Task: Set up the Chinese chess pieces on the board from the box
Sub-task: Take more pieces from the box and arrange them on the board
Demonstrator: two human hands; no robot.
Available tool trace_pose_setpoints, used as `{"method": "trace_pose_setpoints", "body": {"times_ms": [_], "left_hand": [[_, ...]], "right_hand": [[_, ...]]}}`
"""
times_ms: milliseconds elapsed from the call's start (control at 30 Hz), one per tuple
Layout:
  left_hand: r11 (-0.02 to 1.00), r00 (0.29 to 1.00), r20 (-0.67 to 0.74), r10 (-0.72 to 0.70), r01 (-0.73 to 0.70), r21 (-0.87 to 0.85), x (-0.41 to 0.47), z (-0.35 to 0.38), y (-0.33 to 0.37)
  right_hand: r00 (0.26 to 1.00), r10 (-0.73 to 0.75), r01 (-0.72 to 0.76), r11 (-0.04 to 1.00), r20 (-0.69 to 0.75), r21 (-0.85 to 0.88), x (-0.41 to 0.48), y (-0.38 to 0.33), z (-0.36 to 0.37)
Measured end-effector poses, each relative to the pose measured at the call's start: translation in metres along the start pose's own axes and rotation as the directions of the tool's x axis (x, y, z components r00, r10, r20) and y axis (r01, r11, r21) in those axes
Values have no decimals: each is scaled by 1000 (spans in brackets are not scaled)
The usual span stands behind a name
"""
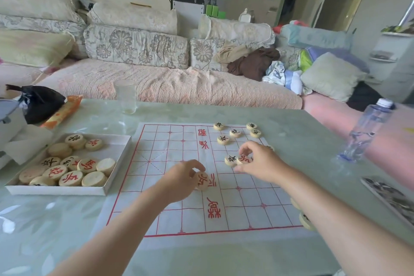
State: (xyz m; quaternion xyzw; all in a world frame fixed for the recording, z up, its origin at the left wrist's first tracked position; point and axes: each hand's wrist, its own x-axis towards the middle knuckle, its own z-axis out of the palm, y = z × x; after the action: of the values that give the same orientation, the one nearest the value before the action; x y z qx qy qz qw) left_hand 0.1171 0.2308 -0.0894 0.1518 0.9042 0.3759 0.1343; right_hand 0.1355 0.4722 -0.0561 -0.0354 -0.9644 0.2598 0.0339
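Two hands over the board: left hand has its fingertips pinched on a red-marked piece mid-board, right hand grips another red piece beside a black one.

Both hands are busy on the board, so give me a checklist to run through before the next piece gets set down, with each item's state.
1. Left hand grips a red-marked piece: ok.
2. Right hand fingers on another red-marked piece: ok.
3. That piece clear of the black-marked piece beside it: not ok, they touch.
4. Board lies flat: ok.
5. Box holds more pieces: ok.
6. Pieces under the right forearm sit on the board: cannot tell.
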Motion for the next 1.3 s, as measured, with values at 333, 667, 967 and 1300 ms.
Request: {"method": "trace_pose_setpoints", "body": {"times_ms": [333, 667, 967, 1300], "left_hand": [[962, 996, 14, 89, -90, 258, 3, 8, -7], [960, 988, -143, 53, -11, 279, -5, -25, -24], [950, 982, -187, 33, 27, 310, -17, -62, -62], [956, 981, -193, 13, 45, 290, -18, -73, -75]], "right_hand": [[984, -58, 58, 998, 171, 5, -15, -5, 14], [970, -177, 170, 984, 169, 53, -3, -48, 42], [982, -184, 181, 981, 32, 71, 33, -96, 87], [993, -114, 114, 993, 15, -28, 49, -99, 108]]}}
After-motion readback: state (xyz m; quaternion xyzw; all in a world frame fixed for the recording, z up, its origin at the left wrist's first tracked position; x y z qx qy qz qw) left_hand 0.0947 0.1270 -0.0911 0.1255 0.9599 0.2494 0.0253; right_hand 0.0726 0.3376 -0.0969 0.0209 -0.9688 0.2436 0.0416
